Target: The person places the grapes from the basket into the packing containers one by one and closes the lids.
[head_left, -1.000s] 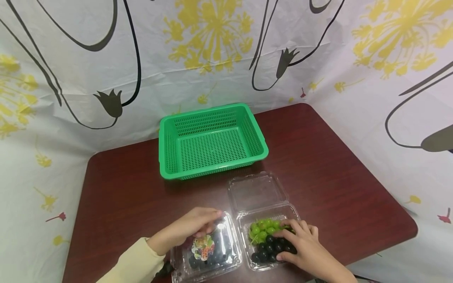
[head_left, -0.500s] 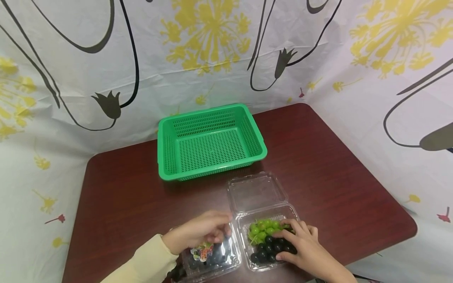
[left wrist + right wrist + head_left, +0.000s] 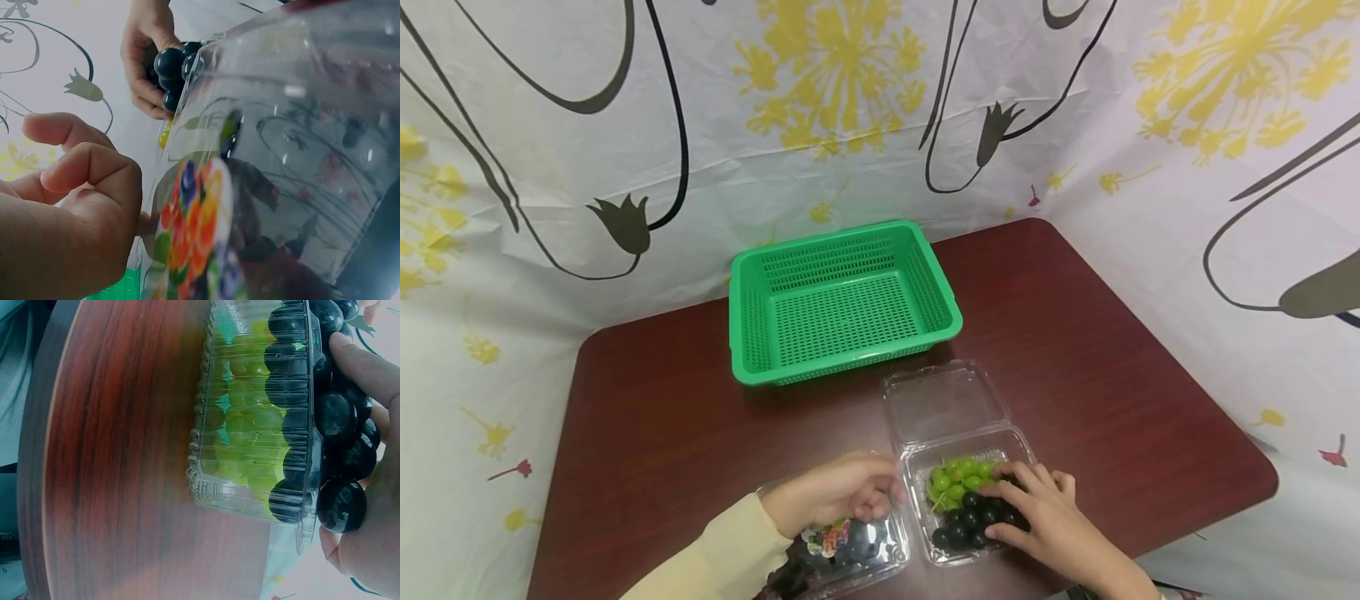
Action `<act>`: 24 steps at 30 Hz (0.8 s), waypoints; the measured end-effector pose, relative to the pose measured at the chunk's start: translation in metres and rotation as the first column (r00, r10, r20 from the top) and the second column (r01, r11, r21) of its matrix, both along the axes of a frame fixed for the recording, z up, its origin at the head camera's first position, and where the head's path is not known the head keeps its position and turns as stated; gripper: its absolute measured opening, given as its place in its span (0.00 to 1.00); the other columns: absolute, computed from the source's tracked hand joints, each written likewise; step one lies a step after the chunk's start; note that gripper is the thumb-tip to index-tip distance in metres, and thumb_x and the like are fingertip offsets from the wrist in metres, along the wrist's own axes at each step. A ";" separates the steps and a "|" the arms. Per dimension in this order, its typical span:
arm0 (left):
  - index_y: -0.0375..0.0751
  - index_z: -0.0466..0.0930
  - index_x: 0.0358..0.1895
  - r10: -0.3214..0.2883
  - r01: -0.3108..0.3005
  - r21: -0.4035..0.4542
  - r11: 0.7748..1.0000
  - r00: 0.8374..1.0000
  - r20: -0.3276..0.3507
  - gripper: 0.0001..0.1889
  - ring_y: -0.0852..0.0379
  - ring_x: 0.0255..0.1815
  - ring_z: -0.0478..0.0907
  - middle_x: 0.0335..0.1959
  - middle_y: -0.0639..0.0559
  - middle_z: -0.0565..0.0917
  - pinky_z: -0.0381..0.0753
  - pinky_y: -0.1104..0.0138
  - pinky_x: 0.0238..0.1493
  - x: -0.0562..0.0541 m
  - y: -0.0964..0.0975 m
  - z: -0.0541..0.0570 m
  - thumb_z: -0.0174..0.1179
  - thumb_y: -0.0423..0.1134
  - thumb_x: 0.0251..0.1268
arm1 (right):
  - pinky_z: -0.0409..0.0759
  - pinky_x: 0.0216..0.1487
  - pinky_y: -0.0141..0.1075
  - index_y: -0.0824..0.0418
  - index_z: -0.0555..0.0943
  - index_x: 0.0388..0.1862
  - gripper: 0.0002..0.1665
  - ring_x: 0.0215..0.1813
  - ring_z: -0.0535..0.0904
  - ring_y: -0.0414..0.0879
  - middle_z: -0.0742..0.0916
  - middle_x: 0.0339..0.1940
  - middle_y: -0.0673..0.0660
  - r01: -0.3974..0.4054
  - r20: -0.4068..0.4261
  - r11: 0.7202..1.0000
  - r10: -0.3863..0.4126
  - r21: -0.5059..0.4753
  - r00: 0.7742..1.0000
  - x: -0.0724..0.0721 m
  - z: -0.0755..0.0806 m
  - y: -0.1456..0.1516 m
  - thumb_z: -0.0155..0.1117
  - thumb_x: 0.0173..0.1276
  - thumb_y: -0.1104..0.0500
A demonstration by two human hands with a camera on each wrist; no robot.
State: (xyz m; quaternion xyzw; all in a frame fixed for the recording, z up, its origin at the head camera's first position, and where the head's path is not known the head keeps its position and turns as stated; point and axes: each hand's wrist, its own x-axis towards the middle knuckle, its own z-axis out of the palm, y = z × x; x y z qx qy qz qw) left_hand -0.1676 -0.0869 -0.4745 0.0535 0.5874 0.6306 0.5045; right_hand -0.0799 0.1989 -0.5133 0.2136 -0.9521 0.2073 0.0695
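Inside an open clear plastic clamshell box (image 3: 917, 533), green grapes (image 3: 953, 477) lie beside black grapes (image 3: 972, 518). My right hand (image 3: 1041, 515) curls its fingers and thumb round the black grapes, which bulge above the box's rim in the right wrist view. To the left is a closed clamshell box (image 3: 857, 560), dark fruit showing through its lid and a colourful fruit sticker (image 3: 197, 219) on top. My left hand (image 3: 850, 493) hovers over that lid near its right edge, fingers loosely bent and holding nothing. Its forearm covers part of the closed box.
A green slotted basket (image 3: 850, 362) with nothing in it stands at the back of the dark red table (image 3: 655, 433). The open box's lid (image 3: 943, 404) lies flat toward the basket. Patterned cloth (image 3: 700, 108) hangs behind the table and along its sides.
My left hand has moved right across the closed box's lid, to its edge by the open box. The right hand has stayed on the black grapes. The head view has shifted slightly.
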 end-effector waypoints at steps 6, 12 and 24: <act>0.28 0.67 0.51 -0.021 0.021 -0.018 1.000 1.000 0.000 0.16 0.68 0.17 0.68 0.29 0.54 0.79 0.61 0.81 0.16 0.001 0.005 -0.002 0.45 0.41 0.74 | 0.51 0.44 0.43 0.37 0.80 0.50 0.24 0.47 0.69 0.37 0.78 0.55 0.46 -0.009 -0.033 1.000 0.010 0.018 0.999 -0.005 -0.001 0.002 0.74 0.51 0.42; 0.28 0.62 0.61 -0.039 0.040 -0.023 0.999 0.999 0.022 0.20 0.68 0.15 0.68 0.28 0.55 0.79 0.61 0.81 0.15 0.006 0.008 -0.008 0.44 0.39 0.74 | 0.51 0.44 0.42 0.38 0.82 0.48 0.24 0.47 0.69 0.37 0.78 0.53 0.46 -0.004 -0.066 1.000 0.006 0.030 0.998 -0.009 0.000 0.002 0.75 0.49 0.44; 0.27 0.62 0.61 -0.036 0.037 -0.045 0.998 0.999 0.013 0.21 0.69 0.14 0.68 0.26 0.56 0.79 0.60 0.81 0.14 0.011 0.008 -0.007 0.46 0.39 0.73 | 0.56 0.44 0.47 0.37 0.82 0.45 0.26 0.46 0.69 0.43 0.80 0.52 0.49 0.035 -0.100 0.997 -0.028 0.071 0.995 -0.013 -0.003 -0.006 0.78 0.43 0.43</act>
